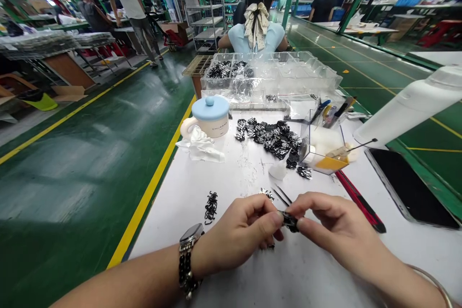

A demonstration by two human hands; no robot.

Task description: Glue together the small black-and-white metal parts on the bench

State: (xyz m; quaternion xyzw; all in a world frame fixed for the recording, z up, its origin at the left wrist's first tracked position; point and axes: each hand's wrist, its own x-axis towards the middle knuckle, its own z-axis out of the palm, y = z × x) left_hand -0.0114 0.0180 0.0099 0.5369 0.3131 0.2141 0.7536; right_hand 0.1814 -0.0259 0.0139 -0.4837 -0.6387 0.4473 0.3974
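Observation:
Between my two hands, above the white table (166, 211), is a small black glossy part (289, 222). My left hand (241, 231) pinches its left end between thumb and fingers. The thumb and index finger of my right hand (328, 221) grip its right end. Just behind the fingers lie tweezers (281, 195), their tips pointing away from me. A small cluster of shiny metal pieces (267, 194) sits beside them. Left of my hands is a pile of small black hook-like pieces (211, 208). Farther back lies a large heap of black parts (274, 137).
A lidded cup (211, 118) and crumpled tissue (202, 145) stand at left. A small white dropper bottle (279, 169), clear pen box (323, 147), red cutter (361, 202), phone (411, 187) and white bottle (407, 106) are rightward. Clear divided trays (267, 79) stand behind, before a seated person (256, 33).

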